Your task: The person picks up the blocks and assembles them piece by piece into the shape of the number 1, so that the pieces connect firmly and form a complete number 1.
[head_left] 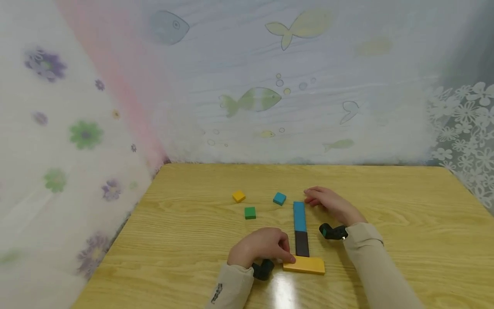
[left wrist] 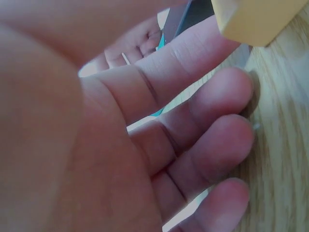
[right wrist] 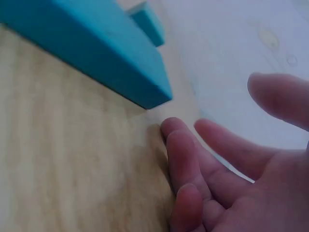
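Blue bar [head_left: 299,216] and black bar [head_left: 302,243] obstruct low crossing between left grip [head_left: 264,243] and right grip [head_left: 332,204]; yellow bar [head_left: 308,265] blocks the near end. I note free room on the counter [head_left: 424,210], right of the right grip.

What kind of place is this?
Probably a tabletop corner set up for block play or recording, perhaps a staged booth: a wood-grain table, a fish-patterned hanging or covering behind it, and flower-patterned sheeting at the left.
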Tool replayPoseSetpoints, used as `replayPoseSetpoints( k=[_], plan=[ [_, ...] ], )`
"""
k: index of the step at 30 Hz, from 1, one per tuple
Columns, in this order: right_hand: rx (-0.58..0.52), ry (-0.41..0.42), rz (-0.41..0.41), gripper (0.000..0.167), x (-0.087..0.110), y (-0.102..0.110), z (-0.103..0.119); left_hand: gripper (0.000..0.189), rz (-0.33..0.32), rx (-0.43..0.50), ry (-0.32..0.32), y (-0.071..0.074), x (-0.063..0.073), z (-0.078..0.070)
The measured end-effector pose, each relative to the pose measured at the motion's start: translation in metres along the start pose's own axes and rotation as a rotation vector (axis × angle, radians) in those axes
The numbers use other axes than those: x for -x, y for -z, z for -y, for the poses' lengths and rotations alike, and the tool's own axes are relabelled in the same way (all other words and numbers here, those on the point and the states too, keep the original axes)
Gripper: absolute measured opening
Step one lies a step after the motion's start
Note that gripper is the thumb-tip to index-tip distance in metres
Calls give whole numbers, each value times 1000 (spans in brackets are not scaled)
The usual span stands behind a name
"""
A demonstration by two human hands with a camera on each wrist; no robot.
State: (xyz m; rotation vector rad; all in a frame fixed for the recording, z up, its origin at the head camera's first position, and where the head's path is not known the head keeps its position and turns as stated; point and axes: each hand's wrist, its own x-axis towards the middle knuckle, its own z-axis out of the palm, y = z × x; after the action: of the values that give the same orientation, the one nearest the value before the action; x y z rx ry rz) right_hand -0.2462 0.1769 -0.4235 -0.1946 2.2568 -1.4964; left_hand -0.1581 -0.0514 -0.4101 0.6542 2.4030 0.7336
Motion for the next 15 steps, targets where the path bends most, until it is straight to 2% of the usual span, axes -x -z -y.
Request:
replayPoseSetpoints(
  k=[4,6,12,15],
  plan=[
    [-39,-6,32,58,-5,4,2,22,-7,-17,10,-2,-2,1],
    [-24,-2,47,58,-8,4,4,22,-7,-20,10,-1,-1,1],
    [-9,57,165,52,-16,10,8,21,3,-7,3,1,0,0],
    [31,74,184,52,-16,10,11,20,7,0,2,0,1,-1]
  ],
)
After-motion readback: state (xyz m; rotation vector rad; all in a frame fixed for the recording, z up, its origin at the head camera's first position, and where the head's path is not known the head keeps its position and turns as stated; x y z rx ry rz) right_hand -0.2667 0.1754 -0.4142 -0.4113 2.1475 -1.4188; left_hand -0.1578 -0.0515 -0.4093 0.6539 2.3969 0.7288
